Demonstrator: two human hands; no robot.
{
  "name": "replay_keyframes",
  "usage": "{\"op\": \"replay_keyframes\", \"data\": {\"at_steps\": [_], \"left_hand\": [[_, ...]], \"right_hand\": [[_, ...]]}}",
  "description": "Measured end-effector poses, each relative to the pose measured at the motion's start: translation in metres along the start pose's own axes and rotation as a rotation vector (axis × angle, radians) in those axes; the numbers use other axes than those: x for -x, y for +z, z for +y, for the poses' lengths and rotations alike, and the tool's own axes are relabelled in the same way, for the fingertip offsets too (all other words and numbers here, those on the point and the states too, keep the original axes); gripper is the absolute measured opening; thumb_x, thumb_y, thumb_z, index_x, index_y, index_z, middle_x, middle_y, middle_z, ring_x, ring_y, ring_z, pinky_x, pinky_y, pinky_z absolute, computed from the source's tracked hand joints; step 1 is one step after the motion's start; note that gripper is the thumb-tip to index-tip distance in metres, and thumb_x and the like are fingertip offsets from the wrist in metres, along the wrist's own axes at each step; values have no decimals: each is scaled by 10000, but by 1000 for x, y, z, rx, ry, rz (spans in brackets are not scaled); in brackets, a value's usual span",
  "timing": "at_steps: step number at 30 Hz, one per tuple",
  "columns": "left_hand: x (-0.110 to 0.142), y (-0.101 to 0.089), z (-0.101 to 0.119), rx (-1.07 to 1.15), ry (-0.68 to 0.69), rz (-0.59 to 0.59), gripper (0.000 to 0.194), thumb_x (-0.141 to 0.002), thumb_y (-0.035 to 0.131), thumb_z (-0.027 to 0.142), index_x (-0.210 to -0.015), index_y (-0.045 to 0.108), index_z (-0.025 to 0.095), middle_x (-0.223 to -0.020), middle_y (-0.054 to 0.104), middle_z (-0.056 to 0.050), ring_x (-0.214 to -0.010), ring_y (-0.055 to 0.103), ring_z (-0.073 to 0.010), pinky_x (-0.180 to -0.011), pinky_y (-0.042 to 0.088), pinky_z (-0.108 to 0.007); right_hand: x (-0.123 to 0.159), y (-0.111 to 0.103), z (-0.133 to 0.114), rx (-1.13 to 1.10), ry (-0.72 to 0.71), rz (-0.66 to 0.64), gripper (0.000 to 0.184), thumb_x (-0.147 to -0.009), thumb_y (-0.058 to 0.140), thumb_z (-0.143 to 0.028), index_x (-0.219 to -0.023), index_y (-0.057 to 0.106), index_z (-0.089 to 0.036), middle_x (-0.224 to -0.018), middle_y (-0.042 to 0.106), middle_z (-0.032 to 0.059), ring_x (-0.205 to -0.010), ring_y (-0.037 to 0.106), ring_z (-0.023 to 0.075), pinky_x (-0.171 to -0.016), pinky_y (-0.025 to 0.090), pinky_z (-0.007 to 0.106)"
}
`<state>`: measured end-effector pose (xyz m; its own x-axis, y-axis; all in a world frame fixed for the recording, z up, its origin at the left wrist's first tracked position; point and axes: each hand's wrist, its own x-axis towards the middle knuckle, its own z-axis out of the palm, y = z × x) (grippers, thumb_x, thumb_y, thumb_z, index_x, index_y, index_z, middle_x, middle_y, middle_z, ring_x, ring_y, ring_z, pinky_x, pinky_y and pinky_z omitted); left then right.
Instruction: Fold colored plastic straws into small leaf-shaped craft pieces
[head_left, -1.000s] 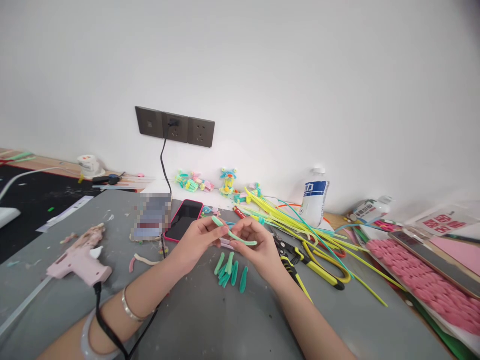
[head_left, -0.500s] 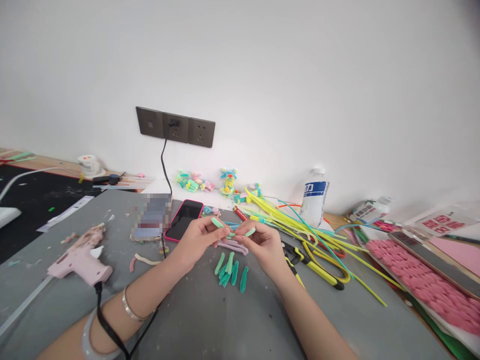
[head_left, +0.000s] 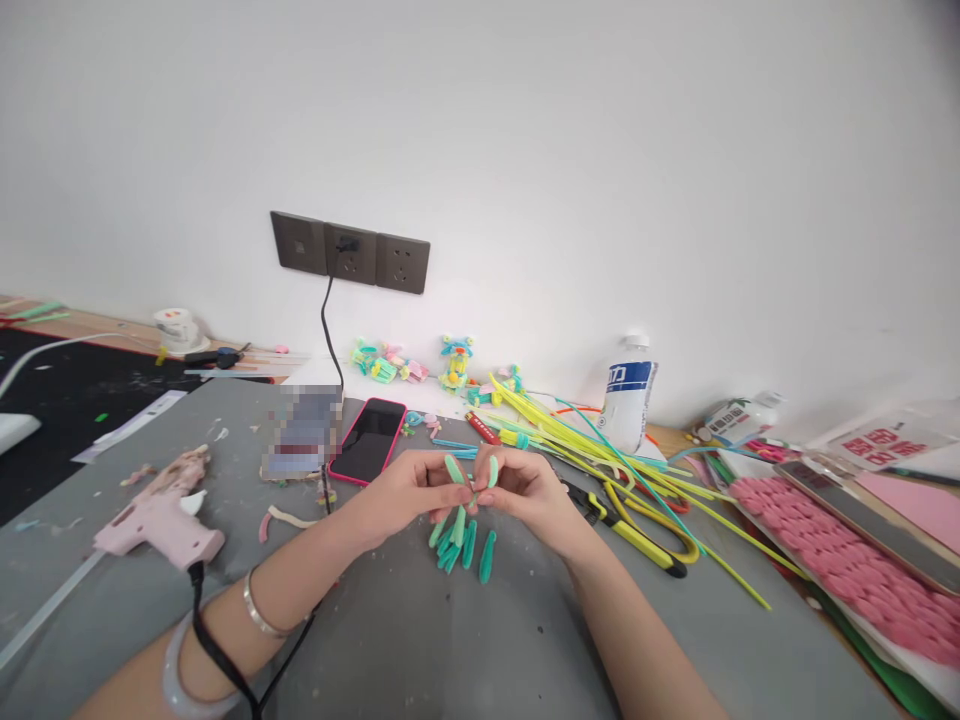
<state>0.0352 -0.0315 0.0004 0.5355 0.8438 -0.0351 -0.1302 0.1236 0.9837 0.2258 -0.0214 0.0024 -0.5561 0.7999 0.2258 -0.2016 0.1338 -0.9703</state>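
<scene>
A short light-green pipe cleaner (head_left: 454,470) is pinched between the fingertips of my left hand (head_left: 420,492) and my right hand (head_left: 517,490). It is bent, both ends pointing up, and its middle is hidden by my fingers. Just below my hands, a small pile of folded teal and green pipe cleaner pieces (head_left: 450,550) lies on the grey mat (head_left: 420,650). One teal piece (head_left: 487,558) rests a little apart to the right. Beyond my right hand are yellow-and-black pliers (head_left: 637,535), partly covered by it.
A pink glue gun (head_left: 161,520) with a black cord lies left. Behind my left hand is a pink-edged phone (head_left: 369,440). Long yellow pipe cleaners (head_left: 585,440) spread right, near a white bottle (head_left: 630,395). Small colourful figures (head_left: 456,363) stand along the wall.
My hands have bent the light-green pipe cleaner from a shallow curve until both ends point up. They have come closer together and slightly lower, now covering the lilac strips seen below them before.
</scene>
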Motion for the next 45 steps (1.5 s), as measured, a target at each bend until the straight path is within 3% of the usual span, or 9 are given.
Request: {"op": "replay_keyframes", "data": {"at_steps": [5,8,17,24,31,37,45], "left_hand": [[-1,1,-1,136,0,146,383,-672,806,487,-737,649,144,-676,575,8,-559,471,-83,-523,357,-215],[-1,1,-1,121,-1,171,384,-680,796,495,-734,641,147,-646,576,12,-567,494,-90,-537,370,-216],[0,-4,-2,-48,27,65,338,-741,750,466,-739,645,144,-565,485,50,-506,410,-76,-510,286,-217],[0,-2,2,-15,-15,22,296,-659,820,388,-670,648,149,-557,518,39,-498,390,-77,-489,262,-220],[2,-2,0,-12,-49,-23,253,-613,852,275,-639,639,140,-668,604,3,-576,498,-97,-558,358,-229],[5,-5,-2,-140,-58,-124,210,-681,813,317,-760,703,156,-636,585,14,-565,468,-101,-538,332,-229],[6,-5,0,-296,-118,-239,285,-635,838,378,-728,690,153,-607,541,43,-535,394,-79,-499,265,-218]], "right_hand": [[-1,0,0,112,-69,76,182,-754,788,-323,-699,659,-209,-708,598,10,-693,569,158,-641,484,293],[-1,0,2,127,-78,71,185,-750,792,-307,-679,654,-207,-715,611,11,-684,560,154,-637,468,291],[-1,0,2,166,-102,95,196,-768,775,-334,-670,651,-217,-664,578,-8,-667,545,156,-632,449,294],[-1,0,-2,144,-29,57,218,-734,796,-364,-674,658,-207,-702,602,14,-646,533,155,-600,450,288],[2,-1,-1,36,40,-50,160,-755,785,-343,-750,725,-195,-752,637,15,-651,548,138,-614,449,274],[2,0,2,28,58,-68,132,-728,810,-289,-742,710,-205,-760,609,0,-645,510,128,-605,418,265],[4,4,6,91,81,-159,160,-736,812,-284,-736,682,-191,-720,561,-8,-655,488,127,-636,404,270]]}}
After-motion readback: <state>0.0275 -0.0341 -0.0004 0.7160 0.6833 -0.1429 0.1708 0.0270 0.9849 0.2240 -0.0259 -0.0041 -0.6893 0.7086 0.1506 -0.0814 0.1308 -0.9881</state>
